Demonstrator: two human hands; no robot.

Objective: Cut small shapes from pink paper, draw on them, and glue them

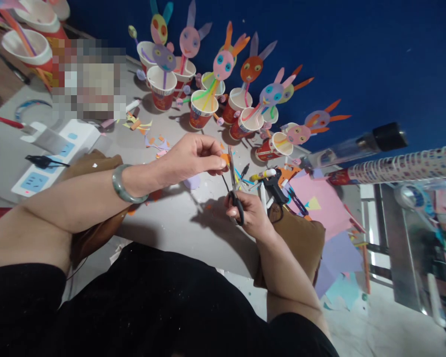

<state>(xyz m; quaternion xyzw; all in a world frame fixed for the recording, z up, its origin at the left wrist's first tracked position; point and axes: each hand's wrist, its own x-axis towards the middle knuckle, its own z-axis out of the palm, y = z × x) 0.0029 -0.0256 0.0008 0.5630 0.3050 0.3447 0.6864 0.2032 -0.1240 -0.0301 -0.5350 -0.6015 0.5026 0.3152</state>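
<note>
The scissors point(233, 178) are showing metal blades and smooth black plastic-looking handles, the orange paper point(226, 158) is looking matt, the bangle point(118, 186) on the left is gleaming like polished stone, the far cups point(162, 98) are showing smooth printed paper, and the near shirt point(163, 302) is showing dull cloth

Craft workspace, scissors point(233, 173), glue gun point(276, 188), coloured paper sheets point(330, 213), scattered scraps point(159, 144), long-eared paper figures point(223, 65) in printed cups point(201, 119)

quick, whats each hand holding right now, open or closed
Left hand: closed, pinching a small orange piece.
Right hand: closed on black-handled scissors.
</note>
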